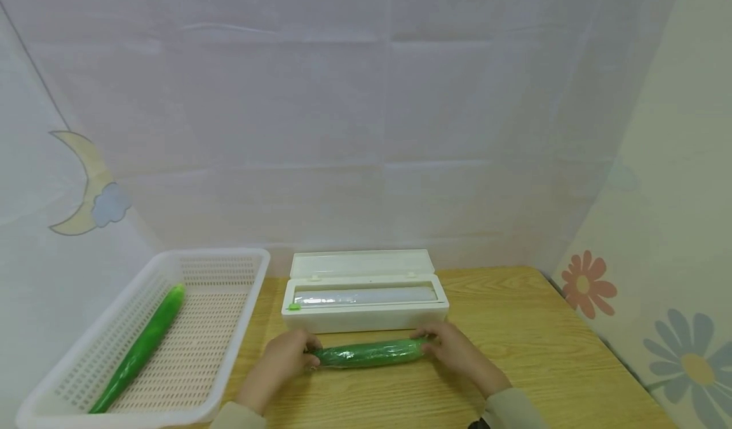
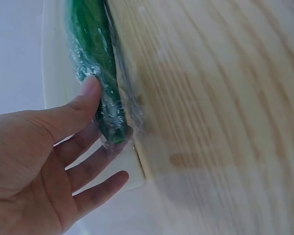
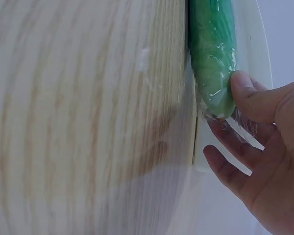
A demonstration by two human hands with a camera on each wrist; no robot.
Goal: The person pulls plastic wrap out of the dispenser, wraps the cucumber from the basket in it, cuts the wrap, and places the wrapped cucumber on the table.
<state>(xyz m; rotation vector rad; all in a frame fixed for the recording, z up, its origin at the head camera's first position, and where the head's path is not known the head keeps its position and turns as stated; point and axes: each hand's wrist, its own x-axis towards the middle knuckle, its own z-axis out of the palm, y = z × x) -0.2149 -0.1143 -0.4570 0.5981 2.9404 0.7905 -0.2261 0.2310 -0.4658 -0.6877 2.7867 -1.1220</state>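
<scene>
A cucumber [image 1: 372, 354] wrapped in clear plastic film lies crosswise between my two hands, close over the wooden table. My left hand [image 1: 288, 354] pinches its darker left end, thumb on top and fingers beneath, with film around the tip [image 2: 112, 129]. At the paler right end, my right hand [image 1: 452, 349] pinches the cucumber's tip, and loose film [image 3: 242, 125] trails between the thumb and fingers. Just behind the cucumber stands a white cling film dispenser [image 1: 366, 320], its lid raised, with a film roll [image 1: 366, 296] inside and a green slider [image 1: 294, 306] at its left.
On the left, a white perforated plastic basket [image 1: 234, 353] holds another cucumber [image 1: 140, 349] lying diagonally. Wooden tabletop [image 1: 549, 365] extends to the right. A pale cloth wall [image 1: 377, 111] rises behind, and side sheets carry moon and flower prints.
</scene>
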